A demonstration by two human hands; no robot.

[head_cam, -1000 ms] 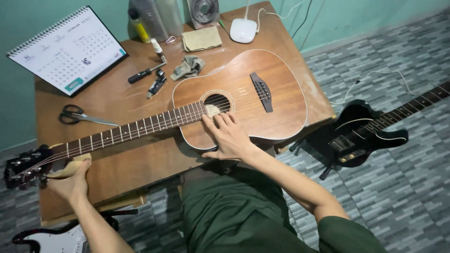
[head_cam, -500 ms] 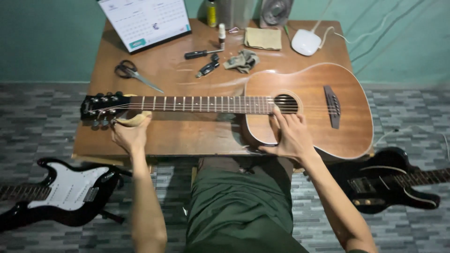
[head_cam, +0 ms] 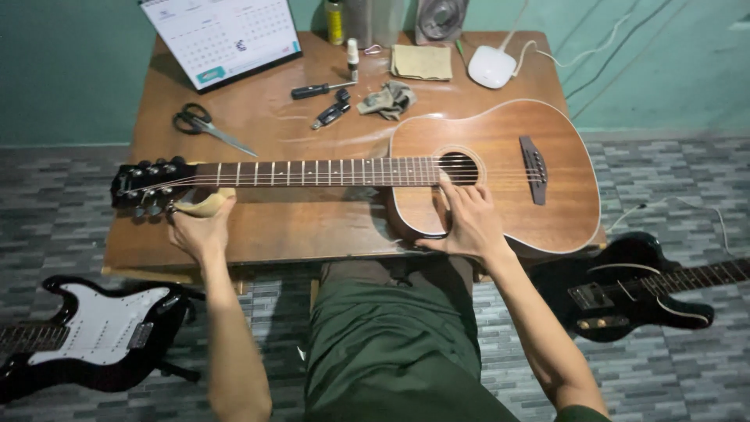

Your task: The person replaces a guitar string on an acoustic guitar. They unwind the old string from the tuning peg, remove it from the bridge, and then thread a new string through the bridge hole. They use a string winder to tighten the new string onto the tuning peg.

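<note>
A brown acoustic guitar [head_cam: 500, 168] lies flat on a wooden table [head_cam: 297, 227], its neck pointing left and its dark headstock [head_cam: 144, 186] past the table's left part. My left hand [head_cam: 199, 230] grips a yellowish cloth [head_cam: 205, 205] pressed under the neck beside the headstock. My right hand [head_cam: 467, 223] rests palm down on the guitar body just below the sound hole, fingers spread toward the strings. It holds nothing.
At the table's back stand a desk calendar [head_cam: 223, 35], scissors [head_cam: 205, 125], a screwdriver [head_cam: 316, 90], a small bottle [head_cam: 353, 59], a grey rag [head_cam: 387, 100], a folded tan cloth [head_cam: 422, 61] and a white device [head_cam: 491, 66]. Two electric guitars lie on the floor, black-and-white [head_cam: 86, 336] left and black [head_cam: 633, 289] right.
The view has swung so the guitar now lies level across the frame and both floor guitars show. Both hands keep their places on the cloth and the guitar body.
</note>
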